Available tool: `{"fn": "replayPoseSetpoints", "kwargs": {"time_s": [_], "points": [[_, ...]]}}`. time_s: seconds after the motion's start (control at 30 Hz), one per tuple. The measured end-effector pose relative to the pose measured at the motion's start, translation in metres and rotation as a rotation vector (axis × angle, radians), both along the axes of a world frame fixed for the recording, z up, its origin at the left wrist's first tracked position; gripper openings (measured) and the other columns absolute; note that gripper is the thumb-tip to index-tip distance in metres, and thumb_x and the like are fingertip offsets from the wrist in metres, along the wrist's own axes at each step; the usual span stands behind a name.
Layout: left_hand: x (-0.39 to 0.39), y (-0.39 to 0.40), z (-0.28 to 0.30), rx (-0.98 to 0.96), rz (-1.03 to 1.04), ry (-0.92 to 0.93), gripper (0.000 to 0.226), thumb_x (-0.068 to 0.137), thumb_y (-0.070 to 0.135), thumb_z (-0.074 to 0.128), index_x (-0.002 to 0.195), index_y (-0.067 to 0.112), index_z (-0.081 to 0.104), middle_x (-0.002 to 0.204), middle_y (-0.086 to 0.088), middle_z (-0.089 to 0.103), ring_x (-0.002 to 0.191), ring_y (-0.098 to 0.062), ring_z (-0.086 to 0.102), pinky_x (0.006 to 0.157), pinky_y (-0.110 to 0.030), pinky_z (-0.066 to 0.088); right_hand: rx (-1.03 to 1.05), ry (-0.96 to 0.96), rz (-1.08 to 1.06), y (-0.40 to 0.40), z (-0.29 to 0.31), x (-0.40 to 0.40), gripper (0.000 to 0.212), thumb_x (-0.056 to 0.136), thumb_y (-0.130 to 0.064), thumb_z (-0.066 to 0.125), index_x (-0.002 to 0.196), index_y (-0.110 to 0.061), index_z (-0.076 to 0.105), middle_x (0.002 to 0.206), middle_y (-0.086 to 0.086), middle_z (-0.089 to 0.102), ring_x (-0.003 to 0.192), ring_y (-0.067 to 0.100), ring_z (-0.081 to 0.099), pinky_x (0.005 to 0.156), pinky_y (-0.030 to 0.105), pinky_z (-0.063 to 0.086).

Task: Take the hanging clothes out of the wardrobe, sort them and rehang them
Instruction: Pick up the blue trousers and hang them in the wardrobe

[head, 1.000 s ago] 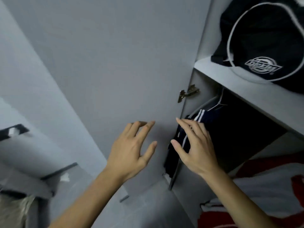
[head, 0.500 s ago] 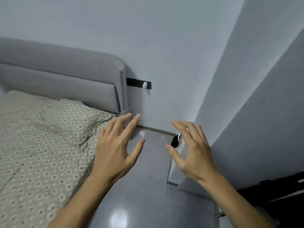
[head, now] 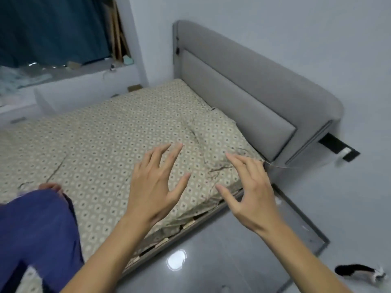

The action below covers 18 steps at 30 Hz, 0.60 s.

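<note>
Both hands hover empty over the bed [head: 110, 132], fingers spread: left hand [head: 155, 188], right hand [head: 251, 191]. The blue garment [head: 36, 229] lies on the bed at about 8 o'clock from the left hand, the nearer one; its long axis is unclear. No wardrobe shows.

Bare bedsheet [head: 110, 132] — blue garment [head: 36, 229] leftward

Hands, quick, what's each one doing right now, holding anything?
Left hand: open, fingers spread, holding nothing, above the bed.
Right hand: open, fingers spread, holding nothing.
</note>
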<state>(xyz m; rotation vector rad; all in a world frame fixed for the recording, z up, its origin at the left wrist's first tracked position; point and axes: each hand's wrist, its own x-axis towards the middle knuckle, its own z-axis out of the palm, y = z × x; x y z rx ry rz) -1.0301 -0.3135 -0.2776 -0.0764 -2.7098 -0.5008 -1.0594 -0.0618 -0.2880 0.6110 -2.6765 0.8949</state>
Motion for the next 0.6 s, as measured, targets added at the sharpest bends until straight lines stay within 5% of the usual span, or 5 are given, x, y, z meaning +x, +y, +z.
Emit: {"fn": "replayPoseSetpoints", "kwargs": {"time_s": [0.3,0.6], "points": [[0.083,-0.147,-0.017,-0.005,0.609,-0.096,0.067,0.099,0.063,0.047,0.159,0.034,0.038,0.152,0.006,0.044,0.139,-0.018,0.042,0.102,-0.043,0.043,-0.020,-0.038,0.545,-0.200,-0.021,-0.070,0.070,0.093,-0.061,0.060,0.152,-0.028,0.046,0.139,-0.008,0.051,0.130,0.017,0.048,0.110,0.042,0.042],[0.197,-0.233,-0.040,0.043,1.048,-0.129,0.069,0.096,0.062,0.045,0.159,0.034,0.040,0.151,0.002,0.047,0.140,-0.021,0.043,0.100,-0.048,0.046,0.029,-0.066,0.943,-0.376,-0.044,-0.035,0.068,0.094,-0.062,0.058,0.153,-0.033,0.043,0.140,-0.013,0.048,0.132,0.013,0.044,0.111,0.041,0.041]]}}
